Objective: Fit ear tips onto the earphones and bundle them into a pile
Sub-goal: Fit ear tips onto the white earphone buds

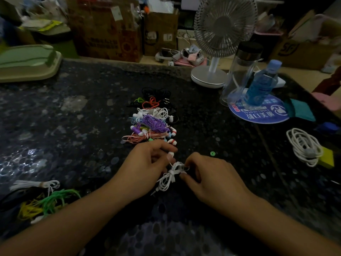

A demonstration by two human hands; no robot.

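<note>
A white earphone bundle (168,179), tied at its middle, lies between my hands on the dark table. My left hand (145,163) pinches its upper end, with a white earbud (171,154) at the fingertips. My right hand (208,174) grips the cord from the right. Just beyond my hands a pile of bundled earphones (152,122) in purple, pink, white, red and black stretches away from me. A loose green ear tip (212,153) lies to the right of the pile.
More cords (46,198) in white, green and yellow lie at the near left. A coiled white cable (304,146) is at the right. A desk fan (217,43), a clear flask (239,71), a blue bottle (262,85) and a green tray (25,61) stand farther back.
</note>
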